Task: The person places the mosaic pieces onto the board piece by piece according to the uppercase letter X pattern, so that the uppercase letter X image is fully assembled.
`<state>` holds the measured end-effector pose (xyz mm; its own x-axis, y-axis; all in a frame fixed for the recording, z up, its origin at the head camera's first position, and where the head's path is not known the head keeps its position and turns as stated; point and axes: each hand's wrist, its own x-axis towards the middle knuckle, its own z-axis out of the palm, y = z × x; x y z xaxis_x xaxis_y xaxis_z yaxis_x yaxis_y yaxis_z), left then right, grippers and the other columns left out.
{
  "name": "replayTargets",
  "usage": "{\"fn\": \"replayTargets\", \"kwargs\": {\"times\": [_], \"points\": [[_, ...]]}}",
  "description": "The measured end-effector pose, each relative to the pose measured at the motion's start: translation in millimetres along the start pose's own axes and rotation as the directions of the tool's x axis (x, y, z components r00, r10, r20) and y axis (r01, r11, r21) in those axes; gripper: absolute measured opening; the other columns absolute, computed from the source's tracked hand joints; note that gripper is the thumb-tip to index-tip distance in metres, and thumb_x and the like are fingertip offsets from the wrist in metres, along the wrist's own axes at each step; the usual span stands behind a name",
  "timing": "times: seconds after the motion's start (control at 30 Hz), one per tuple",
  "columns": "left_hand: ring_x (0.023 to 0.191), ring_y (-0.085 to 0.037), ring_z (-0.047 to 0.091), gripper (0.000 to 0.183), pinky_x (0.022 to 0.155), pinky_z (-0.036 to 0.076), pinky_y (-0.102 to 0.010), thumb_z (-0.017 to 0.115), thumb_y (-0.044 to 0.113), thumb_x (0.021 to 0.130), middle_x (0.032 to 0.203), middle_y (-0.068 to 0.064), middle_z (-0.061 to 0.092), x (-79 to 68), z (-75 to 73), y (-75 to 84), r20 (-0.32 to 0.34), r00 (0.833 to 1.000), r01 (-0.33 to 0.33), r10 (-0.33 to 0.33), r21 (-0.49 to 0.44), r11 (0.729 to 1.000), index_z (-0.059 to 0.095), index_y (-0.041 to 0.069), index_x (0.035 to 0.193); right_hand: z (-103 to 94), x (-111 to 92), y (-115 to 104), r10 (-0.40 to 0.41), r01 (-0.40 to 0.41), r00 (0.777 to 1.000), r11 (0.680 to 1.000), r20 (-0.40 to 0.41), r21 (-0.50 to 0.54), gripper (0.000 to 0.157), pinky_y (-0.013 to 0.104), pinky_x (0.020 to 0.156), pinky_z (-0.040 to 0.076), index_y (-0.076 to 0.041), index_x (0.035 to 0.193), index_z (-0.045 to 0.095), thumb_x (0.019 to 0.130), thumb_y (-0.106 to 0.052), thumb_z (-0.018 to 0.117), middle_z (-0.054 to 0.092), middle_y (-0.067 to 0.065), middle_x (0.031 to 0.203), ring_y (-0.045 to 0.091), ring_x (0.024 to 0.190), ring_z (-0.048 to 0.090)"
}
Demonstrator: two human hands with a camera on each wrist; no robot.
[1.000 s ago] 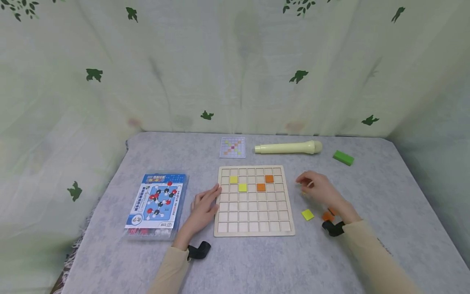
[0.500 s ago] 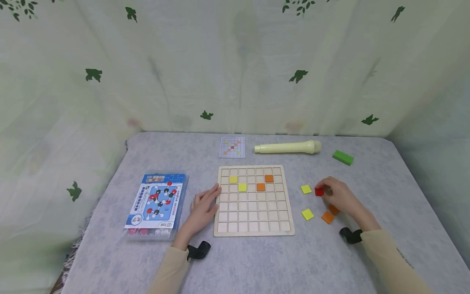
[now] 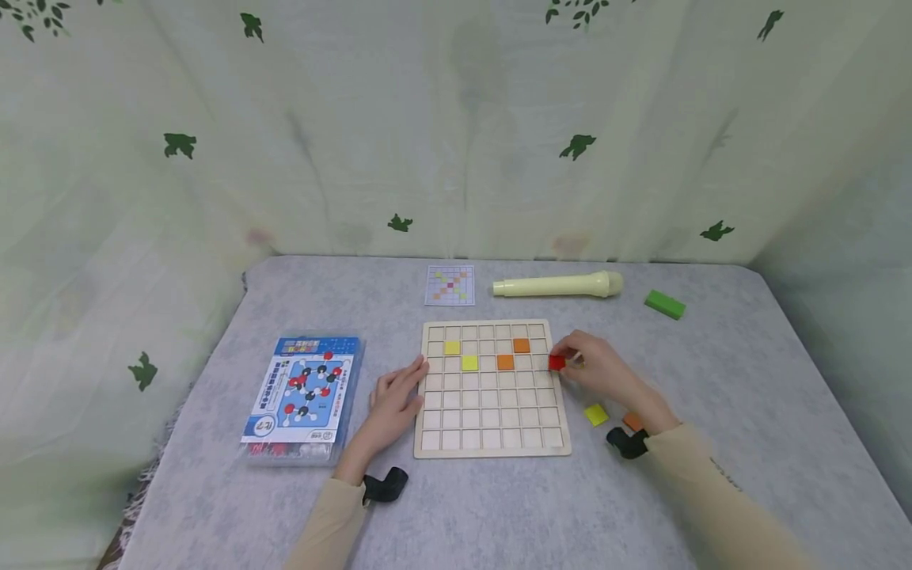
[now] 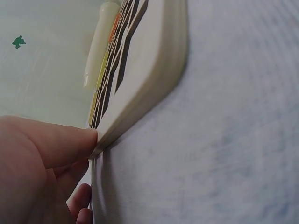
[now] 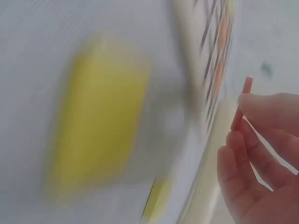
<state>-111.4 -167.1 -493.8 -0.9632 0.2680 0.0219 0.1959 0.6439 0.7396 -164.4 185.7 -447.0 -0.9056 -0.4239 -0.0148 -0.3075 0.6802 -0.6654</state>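
Note:
A red square tile (image 3: 556,362) is pinched between thumb and fingertips of my right hand (image 3: 598,366), over the right edge of a wooden grid board (image 3: 492,452). The right wrist view shows the tile (image 5: 242,103) edge-on. Two yellow tiles (image 3: 470,362) and two orange tiles (image 3: 505,362) sit in cells in the board's upper rows. My left hand (image 3: 390,408) rests against the board's left edge with its fingers extended. In the left wrist view its thumb (image 4: 70,143) touches the board's side.
Loose on the cloth near my right wrist lie a yellow tile (image 3: 596,415) and an orange tile (image 3: 632,421). Behind the board are a patterned card (image 3: 450,286), a pale yellow microphone-shaped stick (image 3: 556,285) and a green block (image 3: 665,305). A boxed molecule kit (image 3: 302,396) lies left.
My right hand has picked up the red tile from the cloth at the right and carried it left to the board's edge. The left hand stays where it was.

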Motion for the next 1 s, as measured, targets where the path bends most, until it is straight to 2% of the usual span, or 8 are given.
{"fn": "replayTargets", "kwargs": {"times": [0.17, 0.33, 0.57, 0.67, 0.77, 0.9, 1.0], "points": [[0.131, -0.031, 0.02, 0.052, 0.095, 0.016, -0.052, 0.052, 0.007, 0.098, 0.156, -0.005, 0.025, 0.7, -0.2, -0.2, 0.007, 1.0, 0.007, -0.007, -0.012, 1.0, 0.037, 0.007, 0.147, 31.5, 24, -30, -0.077, 0.075, 0.993, 0.997, 0.088, 0.032, 0.023, 0.034, 0.08, 0.047, -0.004, 0.103, 0.066, 0.081, 0.004, 0.068, 0.06, 0.001, 0.098, 0.019, 0.092, 0.056], [0.131, -0.032, 0.021, 0.052, 0.095, 0.015, -0.052, 0.053, 0.006, 0.097, 0.156, -0.006, 0.025, 0.6, -0.1, -0.5, 0.002, 1.0, -0.007, 0.007, -0.014, 1.0, 0.038, 0.005, 0.147, 55.3, 38, -49, -0.164, 0.17, 0.978, 0.985, 0.131, -0.037, 0.024, 0.03, 0.076, 0.045, -0.005, 0.098, 0.066, 0.078, 0.009, 0.062, 0.058, 0.001, 0.092, 0.016, 0.083, 0.053], [0.13, -0.033, 0.022, 0.052, 0.094, 0.016, -0.053, 0.053, 0.004, 0.096, 0.155, -0.008, 0.026, 0.6, 0.1, -1.2, -0.011, 1.0, -0.018, 0.018, -0.01, 1.0, 0.038, 0.004, 0.146, 68.1, 45, -64, -0.119, 0.136, 0.981, 0.985, 0.151, -0.109, 0.024, 0.03, 0.074, 0.044, -0.006, 0.098, 0.065, 0.08, 0.009, 0.064, 0.055, 0.0, 0.091, 0.015, 0.081, 0.049], [0.131, -0.032, 0.021, 0.052, 0.094, 0.016, -0.052, 0.053, 0.005, 0.096, 0.156, -0.007, 0.026, 0.9, 0.0, -1.1, -0.006, 1.0, -0.01, 0.01, -0.015, 1.0, 0.038, 0.005, 0.146, 65.8, 43, -61, -0.116, 0.127, 0.984, 0.989, 0.135, -0.079, 0.025, 0.031, 0.075, 0.044, -0.006, 0.099, 0.065, 0.079, 0.008, 0.061, 0.056, 0.001, 0.092, 0.015, 0.082, 0.05], [0.131, -0.031, 0.021, 0.052, 0.095, 0.016, -0.051, 0.053, 0.006, 0.097, 0.156, -0.005, 0.025, 1.4, 0.3, -2.1, 0.004, 1.0, 0.0, 0.0, -0.017, 1.0, 0.038, 0.006, 0.147, 54.9, 34, -53, -0.106, 0.106, 0.989, 0.994, 0.105, -0.002, 0.024, 0.032, 0.077, 0.045, -0.004, 0.101, 0.066, 0.08, 0.007, 0.061, 0.059, 0.002, 0.094, 0.016, 0.084, 0.052], [0.132, -0.03, 0.02, 0.052, 0.096, 0.016, -0.051, 0.053, 0.007, 0.097, 0.156, -0.004, 0.025, 1.1, 0.4, -2.5, 0.009, 1.0, 0.003, -0.003, -0.016, 1.0, 0.038, 0.006, 0.147, 29.3, 12, -32, -0.083, 0.079, 0.995, 0.995, 0.053, 0.067, 0.021, 0.034, 0.076, 0.047, -0.001, 0.103, 0.065, 0.082, 0.005, 0.063, 0.062, 0.006, 0.097, 0.017, 0.086, 0.055], [0.132, -0.031, 0.02, 0.052, 0.096, 0.015, -0.052, 0.052, 0.006, 0.097, 0.156, -0.005, 0.025, 0.2, -0.2, -1.1, 0.005, 1.0, -0.001, 0.001, -0.015, 1.0, 0.037, 0.006, 0.147, 8.5, -11, -9, -0.059, 0.057, 0.998, 0.996, 0.02, 0.073, 0.021, 0.036, 0.075, 0.048, 0.001, 0.105, 0.065, 0.084, 0.005, 0.063, 0.063, 0.008, 0.099, 0.019, 0.085, 0.055]]}}
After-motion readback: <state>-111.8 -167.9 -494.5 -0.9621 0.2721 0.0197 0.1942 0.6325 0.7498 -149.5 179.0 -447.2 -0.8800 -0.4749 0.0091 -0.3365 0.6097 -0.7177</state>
